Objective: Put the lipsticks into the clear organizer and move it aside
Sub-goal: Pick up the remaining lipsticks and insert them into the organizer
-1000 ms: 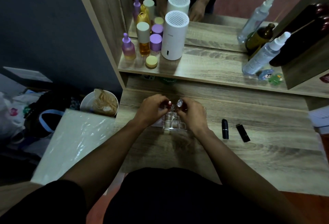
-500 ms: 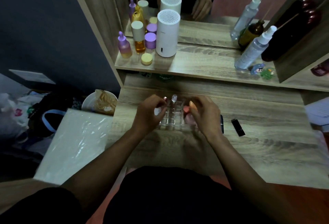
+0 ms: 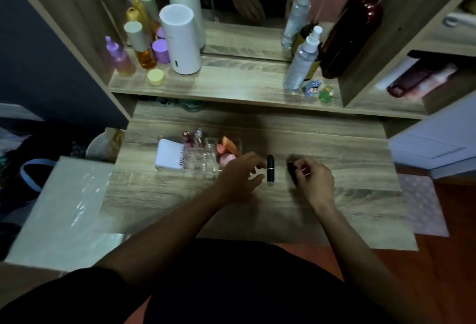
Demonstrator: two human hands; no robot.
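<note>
The clear organizer (image 3: 203, 158) sits on the wooden desk, left of centre. Two lipsticks stand upright in its back slots, one dark red (image 3: 186, 136) and one silvery (image 3: 198, 134). Pink and orange sponges (image 3: 226, 149) fill its right end. A round black lipstick (image 3: 270, 168) lies on the desk just right of the organizer. My left hand (image 3: 240, 176) is open beside it, fingertips almost touching it. My right hand (image 3: 313, 179) has its fingers closed around a square black lipstick (image 3: 291, 169) that still rests on the desk.
A small white spiral notepad (image 3: 169, 154) leans against the organizer's left side. The raised shelf (image 3: 231, 86) behind holds bottles, a white cylinder (image 3: 181, 40) and a spray bottle (image 3: 301, 60). A white box (image 3: 64, 207) lies left of the desk.
Both hands left the organizer and moved right to the two black lipsticks. The red and silvery lipsticks now stand in the organizer. My right hand has closed on the square black one.
</note>
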